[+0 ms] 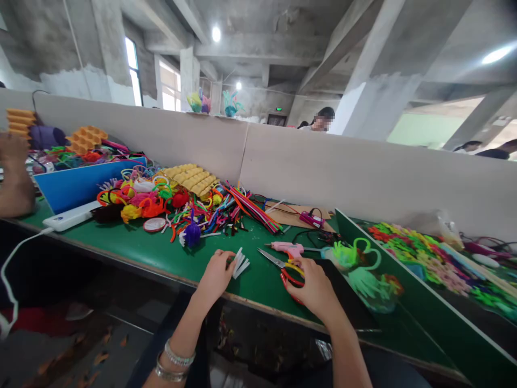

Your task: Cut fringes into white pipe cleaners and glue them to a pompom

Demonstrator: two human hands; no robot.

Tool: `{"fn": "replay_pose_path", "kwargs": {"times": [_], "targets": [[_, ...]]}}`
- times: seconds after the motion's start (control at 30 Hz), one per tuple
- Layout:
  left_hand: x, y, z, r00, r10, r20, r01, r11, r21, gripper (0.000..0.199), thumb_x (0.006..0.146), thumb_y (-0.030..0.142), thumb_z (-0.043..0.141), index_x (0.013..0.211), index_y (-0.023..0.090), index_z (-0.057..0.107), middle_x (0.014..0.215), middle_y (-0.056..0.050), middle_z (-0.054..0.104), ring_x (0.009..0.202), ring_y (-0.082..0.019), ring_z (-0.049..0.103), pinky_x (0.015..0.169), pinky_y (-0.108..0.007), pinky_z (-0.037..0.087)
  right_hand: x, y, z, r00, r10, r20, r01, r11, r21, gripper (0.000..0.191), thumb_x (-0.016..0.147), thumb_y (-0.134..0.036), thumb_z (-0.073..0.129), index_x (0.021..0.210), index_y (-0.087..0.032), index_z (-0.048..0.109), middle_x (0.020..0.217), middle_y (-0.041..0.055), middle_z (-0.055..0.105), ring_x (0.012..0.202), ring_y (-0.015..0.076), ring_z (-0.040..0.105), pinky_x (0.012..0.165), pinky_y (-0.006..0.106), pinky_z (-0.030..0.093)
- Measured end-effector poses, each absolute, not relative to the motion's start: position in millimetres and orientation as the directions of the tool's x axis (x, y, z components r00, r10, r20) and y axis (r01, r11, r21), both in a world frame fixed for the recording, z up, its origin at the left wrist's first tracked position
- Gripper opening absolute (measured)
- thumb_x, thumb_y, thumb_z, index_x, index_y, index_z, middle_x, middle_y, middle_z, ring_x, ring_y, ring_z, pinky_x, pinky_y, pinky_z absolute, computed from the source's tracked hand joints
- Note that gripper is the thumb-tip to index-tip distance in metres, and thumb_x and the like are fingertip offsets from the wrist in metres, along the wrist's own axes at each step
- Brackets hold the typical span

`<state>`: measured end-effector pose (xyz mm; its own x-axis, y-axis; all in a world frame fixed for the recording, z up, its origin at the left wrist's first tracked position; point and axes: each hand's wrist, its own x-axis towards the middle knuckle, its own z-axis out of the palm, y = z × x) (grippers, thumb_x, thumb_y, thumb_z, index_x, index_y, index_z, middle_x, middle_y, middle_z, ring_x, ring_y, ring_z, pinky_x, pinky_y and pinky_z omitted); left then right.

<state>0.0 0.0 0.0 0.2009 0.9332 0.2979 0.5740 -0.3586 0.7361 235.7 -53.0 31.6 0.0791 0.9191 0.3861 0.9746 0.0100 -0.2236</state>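
My left hand [217,272] is at the table's front edge, fingers closed on several short white pipe cleaner pieces [241,265] that fan out to the right. To its right, my right hand [314,285] has its fingers curled round the red and yellow handles of a pair of scissors [278,261]. The blades point left and look slightly parted. Just behind the scissors lies a pink glue gun [287,248]. A dark flat board [347,296] extends under and beyond my right hand. Pale green pipe cleaner figures [365,277] stand at its far side.
A heap of coloured pipe cleaners [226,210] and small figures [141,202] covers the table's left back. A white power strip [72,215] lies by a blue divider [89,183]. A green divider [420,302] stands at right. Another person's arm [16,178] shows at far left.
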Motion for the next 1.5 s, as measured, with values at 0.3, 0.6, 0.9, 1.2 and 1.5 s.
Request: {"fn": "replay_pose_path", "kwargs": {"times": [0.3,0.6,0.9,1.2,1.5], "targets": [[2,8,-6,0.111,0.921,0.373,0.463,-0.38,0.801,0.02,0.076,0.019,0.047,0.093,0.015,0.057,0.089,-0.008,0.061,0.07,-0.015,0.057,0.068,-0.03,0.046,239,-52,27,0.081,0.926,0.368,0.974,0.006,-0.228,0.04,0.056,-0.022,0.053,0.096,-0.017,0.053,0.092,0.0084,0.059,0.086,0.0231,0.056,0.075,0.034,0.042],[3,1,9,0.087,0.947,0.31,0.324,-0.321,0.89,0.023,0.075,0.025,0.049,0.094,0.013,0.054,0.086,-0.009,0.064,0.072,-0.016,0.06,0.065,-0.028,0.047,225,-46,21,0.179,0.857,0.483,0.958,-0.039,-0.286,0.03,0.06,-0.031,0.055,0.086,-0.017,0.055,0.087,0.0079,0.058,0.08,0.0221,0.057,0.071,0.034,0.044],[5,-1,12,0.06,0.945,0.323,0.223,-0.328,0.918,0.026,0.073,0.025,0.051,0.096,0.014,0.055,0.085,-0.007,0.064,0.073,-0.016,0.059,0.064,-0.027,0.047,192,-45,21,0.051,0.766,0.64,0.916,0.219,-0.335,0.034,0.071,-0.041,0.053,0.094,-0.017,0.046,0.094,0.0091,0.055,0.089,0.0222,0.053,0.074,0.035,0.045],[3,-9,23,-0.022,0.911,0.412,0.16,-0.404,0.901,0.02,0.073,0.025,0.052,0.091,0.016,0.054,0.085,-0.004,0.061,0.066,-0.013,0.057,0.06,-0.024,0.046,171,-47,10,-0.072,0.782,0.619,0.937,0.266,-0.226,0.046,0.068,-0.039,0.054,0.104,-0.014,0.044,0.103,0.0138,0.051,0.101,0.0264,0.048,0.083,0.041,0.043],[2,-12,24,0.002,0.927,0.376,0.063,-0.375,0.925,0.024,0.075,0.026,0.051,0.097,0.016,0.056,0.09,-0.006,0.065,0.072,-0.016,0.062,0.064,-0.026,0.05,164,-48,7,-0.059,0.791,0.609,0.944,0.242,-0.223,0.045,0.068,-0.04,0.052,0.105,-0.015,0.043,0.105,0.0133,0.051,0.098,0.0258,0.051,0.078,0.039,0.045]]}}
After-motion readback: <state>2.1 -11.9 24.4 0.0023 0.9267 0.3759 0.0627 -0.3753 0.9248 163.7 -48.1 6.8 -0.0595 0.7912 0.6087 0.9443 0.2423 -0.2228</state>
